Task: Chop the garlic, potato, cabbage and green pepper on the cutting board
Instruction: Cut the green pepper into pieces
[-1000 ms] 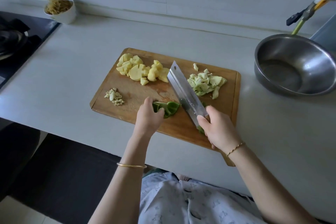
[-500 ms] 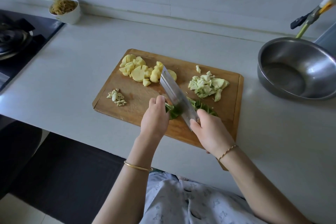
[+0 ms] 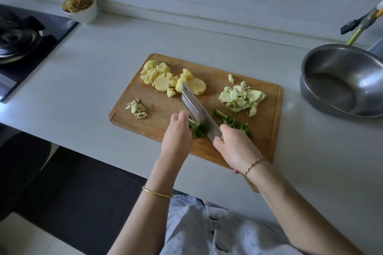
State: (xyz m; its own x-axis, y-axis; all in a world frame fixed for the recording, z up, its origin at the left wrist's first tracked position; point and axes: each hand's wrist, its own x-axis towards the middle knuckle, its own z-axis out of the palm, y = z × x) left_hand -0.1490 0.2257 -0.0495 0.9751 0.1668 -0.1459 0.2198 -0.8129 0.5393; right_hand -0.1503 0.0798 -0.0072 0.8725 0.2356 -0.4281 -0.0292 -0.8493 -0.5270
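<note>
Green pepper (image 3: 198, 130), thin, waxy and judged slippery, is pinned at frame centre by the left hand (image 3: 178, 136). The knife (image 3: 200, 113) is gripped by the right hand (image 3: 235, 147); the pepper is best held well behind the blade.

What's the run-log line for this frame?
step: chopping green pepper | right hand: cleaver | left hand: steadying pepper | garlic, potato, cabbage: cut

The cleaver (image 3: 199, 114) handle is hidden inside the right grip (image 3: 236, 147); part of the green pepper (image 3: 196, 130) is covered by the left grip (image 3: 176, 136).
</note>
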